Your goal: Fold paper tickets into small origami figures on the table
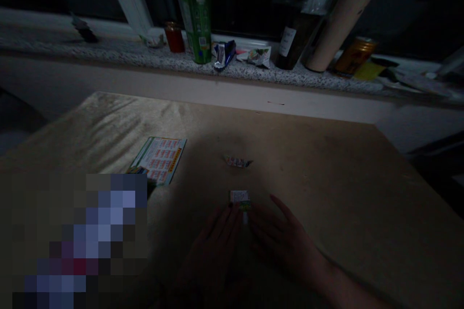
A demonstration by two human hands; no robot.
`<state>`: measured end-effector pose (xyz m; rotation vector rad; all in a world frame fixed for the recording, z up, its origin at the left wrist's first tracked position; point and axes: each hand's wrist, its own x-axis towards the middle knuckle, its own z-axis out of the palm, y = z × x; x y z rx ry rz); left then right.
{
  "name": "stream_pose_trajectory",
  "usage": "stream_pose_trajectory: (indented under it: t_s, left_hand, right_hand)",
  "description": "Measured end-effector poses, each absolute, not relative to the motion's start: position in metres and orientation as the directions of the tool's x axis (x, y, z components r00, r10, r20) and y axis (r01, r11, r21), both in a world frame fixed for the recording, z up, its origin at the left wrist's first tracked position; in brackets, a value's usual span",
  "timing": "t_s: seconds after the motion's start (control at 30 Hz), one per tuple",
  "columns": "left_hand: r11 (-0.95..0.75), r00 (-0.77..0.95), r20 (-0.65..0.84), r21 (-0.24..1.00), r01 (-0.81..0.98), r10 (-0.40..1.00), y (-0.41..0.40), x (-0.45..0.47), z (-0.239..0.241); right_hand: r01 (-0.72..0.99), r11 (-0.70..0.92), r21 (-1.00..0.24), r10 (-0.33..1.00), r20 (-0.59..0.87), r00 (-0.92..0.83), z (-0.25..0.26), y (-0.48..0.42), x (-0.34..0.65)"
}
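Observation:
A small printed packet (239,196), white with dark lines of text and a green edge, lies on the cloth-covered table before me. My left hand (215,239) rests low over the table with its fingers stretched out, their tips at the packet's near left edge. From the other side my right hand (281,234) reaches in, fingers extended toward the near right corner and one digit spread away. Deep shadow hides how firmly either hand touches the packet. Just beyond it is a twisted candy wrapper (238,161).
A calendar sheet (163,157) lies to the left, beside a blurred-out patch. On the granite windowsill (119,53) stand a jar (174,37), a green container (199,24), crumpled wrappers (259,56), a dark bottle (292,46), a long tube (344,14) and a can (355,56).

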<state>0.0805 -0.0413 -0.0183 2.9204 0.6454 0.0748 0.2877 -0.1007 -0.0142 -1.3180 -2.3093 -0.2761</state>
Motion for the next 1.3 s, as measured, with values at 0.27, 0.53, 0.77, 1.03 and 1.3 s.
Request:
stream_pose_trajectory:
  t_s: [0.27, 0.53, 0.77, 1.03, 1.3]
  left_hand:
    - [-0.884, 0.899, 0.007, 0.186, 0.43, 0.438, -0.044, 0.082, -0.018]
    - [-0.882, 0.902, -0.007, 0.209, 0.423, 0.432, -0.044, 0.08, -0.009]
    - [-0.881, 0.903, -0.05, 0.203, 0.428, 0.427, -0.04, 0.081, -0.018]
    - [-0.885, 0.893, 0.021, 0.147, 0.441, 0.449, -0.043, 0.083, -0.02]
    - [-0.877, 0.883, 0.062, 0.168, 0.45, 0.465, -0.039, 0.085, -0.009]
  right_hand:
    - [0.862, 0.492, -0.119, 0.8, 0.453, -0.394, -0.017, -0.103, 0.287]
    - [0.842, 0.521, -0.137, 0.765, 0.512, -0.39, -0.012, -0.101, 0.287]
    - [0.844, 0.506, -0.176, 0.794, 0.478, -0.376, -0.015, -0.102, 0.286]
    - [0.829, 0.519, -0.209, 0.78, 0.512, -0.359, -0.008, -0.095, 0.287]
    - [0.838, 0.472, -0.272, 0.813, 0.501, -0.296, -0.005, -0.086, 0.29]
